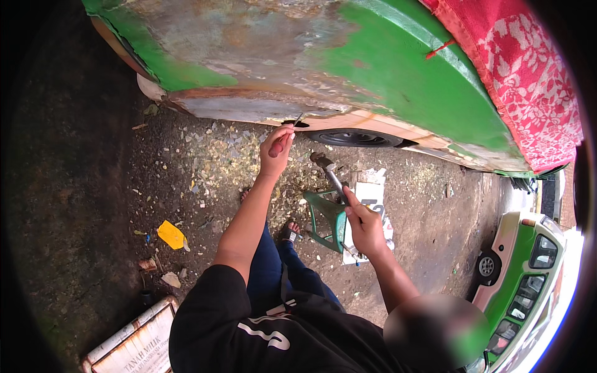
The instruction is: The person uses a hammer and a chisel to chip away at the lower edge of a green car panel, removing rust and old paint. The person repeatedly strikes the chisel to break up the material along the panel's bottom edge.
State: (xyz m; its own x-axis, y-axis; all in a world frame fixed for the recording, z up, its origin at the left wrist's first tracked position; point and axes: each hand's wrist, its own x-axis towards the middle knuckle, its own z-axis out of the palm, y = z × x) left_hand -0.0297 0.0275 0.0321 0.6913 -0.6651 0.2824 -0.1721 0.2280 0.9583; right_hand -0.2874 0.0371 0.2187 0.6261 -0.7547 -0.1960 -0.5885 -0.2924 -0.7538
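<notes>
My left hand [272, 163] is wrapped round a screwdriver-like tool with a reddish handle [277, 147]. Its thin metal shaft [298, 120] points up at the lower edge of a green vehicle body [398, 81], beside a dark hole; I cannot make out whether the tip touches. My right hand [367, 227] grips a hammer [336, 180] by its handle, the head raised below the wheel [354, 138] and apart from the tool. The body has bare grey and rusty patches [249, 37] where paint is gone.
A green plastic stool [339, 227] stands by my right hand, with white printed sheets [372, 193] beside it. Paint flakes litter the ground [217, 168]. A yellow piece [171, 235] and a white sign [140, 342] lie left; a red patterned cloth [522, 81] drapes the vehicle. A green-and-white van [519, 280] is at right.
</notes>
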